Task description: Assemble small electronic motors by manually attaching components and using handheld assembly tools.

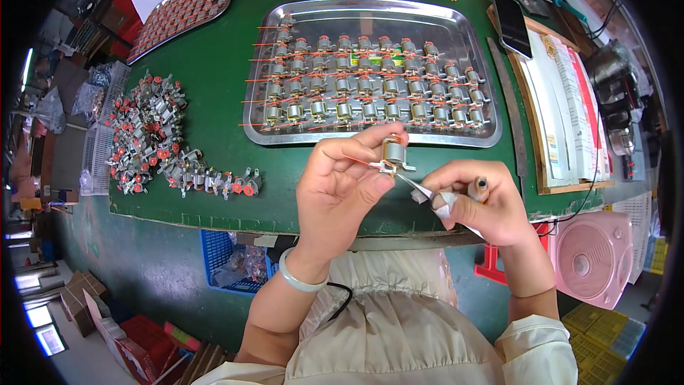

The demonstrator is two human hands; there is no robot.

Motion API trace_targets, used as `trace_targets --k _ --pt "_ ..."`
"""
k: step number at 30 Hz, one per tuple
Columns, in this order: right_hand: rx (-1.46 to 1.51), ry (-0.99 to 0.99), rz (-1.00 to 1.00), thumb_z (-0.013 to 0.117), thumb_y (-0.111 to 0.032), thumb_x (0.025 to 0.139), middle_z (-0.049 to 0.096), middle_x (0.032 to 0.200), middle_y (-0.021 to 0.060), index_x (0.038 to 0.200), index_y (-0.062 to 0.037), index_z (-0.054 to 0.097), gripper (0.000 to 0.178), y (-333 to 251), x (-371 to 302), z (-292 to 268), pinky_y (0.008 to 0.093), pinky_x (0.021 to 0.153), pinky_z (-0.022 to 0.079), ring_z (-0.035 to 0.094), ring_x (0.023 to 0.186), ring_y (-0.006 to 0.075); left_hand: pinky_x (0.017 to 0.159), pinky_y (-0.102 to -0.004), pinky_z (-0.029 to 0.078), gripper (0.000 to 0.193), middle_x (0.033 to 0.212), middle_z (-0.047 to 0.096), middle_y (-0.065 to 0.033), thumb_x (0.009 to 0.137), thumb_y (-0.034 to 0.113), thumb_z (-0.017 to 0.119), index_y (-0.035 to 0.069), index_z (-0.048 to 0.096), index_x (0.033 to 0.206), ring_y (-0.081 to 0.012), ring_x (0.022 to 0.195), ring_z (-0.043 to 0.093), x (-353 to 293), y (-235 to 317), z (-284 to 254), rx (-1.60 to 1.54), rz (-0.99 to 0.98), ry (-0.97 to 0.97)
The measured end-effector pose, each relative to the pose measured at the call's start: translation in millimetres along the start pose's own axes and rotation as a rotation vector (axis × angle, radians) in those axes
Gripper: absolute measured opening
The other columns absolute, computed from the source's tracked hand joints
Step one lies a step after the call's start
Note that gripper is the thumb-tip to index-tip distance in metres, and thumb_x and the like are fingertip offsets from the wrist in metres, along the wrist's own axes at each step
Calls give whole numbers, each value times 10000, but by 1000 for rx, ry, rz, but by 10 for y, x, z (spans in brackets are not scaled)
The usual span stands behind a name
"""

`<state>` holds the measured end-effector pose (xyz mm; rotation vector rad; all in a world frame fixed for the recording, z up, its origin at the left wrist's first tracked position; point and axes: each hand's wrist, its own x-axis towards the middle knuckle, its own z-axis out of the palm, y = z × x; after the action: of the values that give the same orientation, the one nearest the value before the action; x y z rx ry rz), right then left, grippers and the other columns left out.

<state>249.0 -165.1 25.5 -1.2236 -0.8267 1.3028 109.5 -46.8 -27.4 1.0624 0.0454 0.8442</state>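
My left hand [335,189] pinches a small metal solenoid-like part [395,152] upright between thumb and fingers, above the table's front edge. The part has a silver body, side lugs and a thin red wire. My right hand [491,203] is closed around tweezers [415,184] wrapped in white tape, their tips touching or very near the part's lower end. A pen-like brown rod [479,187] also sticks out of this hand; its kind is unclear. Behind my hands, a metal tray [445,23] carries rows of similar parts with red wires.
A heap of loose metal parts [153,132] lies on the green table [221,100] at left. Another filled tray [189,11] is at the back left. At right are a metal strip [507,103], a phone [511,25] and papers on a board [563,114]. A pink fan [595,260] stands below.
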Motion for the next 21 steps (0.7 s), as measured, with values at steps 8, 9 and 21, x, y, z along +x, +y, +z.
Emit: trace_targets --k 8,9,21 --pt "-1282 144 -394 622 -14 650 483 680 95 858 -27 550 220 196 -7 -64 363 502 418 526 596 269 922 -374 399 303 1216 440 -244 790 -85 542 22 408 1039 -276 1114 473 27 38 -23 73 34 -17" --pt "-1249 201 -382 626 -10 652 488 687 93 873 -24 538 239 204 8 -50 354 503 417 530 599 259 922 -374 399 303 1216 440 -244 790 -85 542 22 408 1039 -276 1114 473 25 22 -25 74 34 -18" --pt "-1020 79 -592 597 -25 632 547 742 126 849 -22 533 226 -82 243 -178 380 589 454 568 684 310 949 -386 372 410 1301 361 -189 773 -73 575 23 391 1127 -285 1177 410 -55 16 98 214 -95 80"
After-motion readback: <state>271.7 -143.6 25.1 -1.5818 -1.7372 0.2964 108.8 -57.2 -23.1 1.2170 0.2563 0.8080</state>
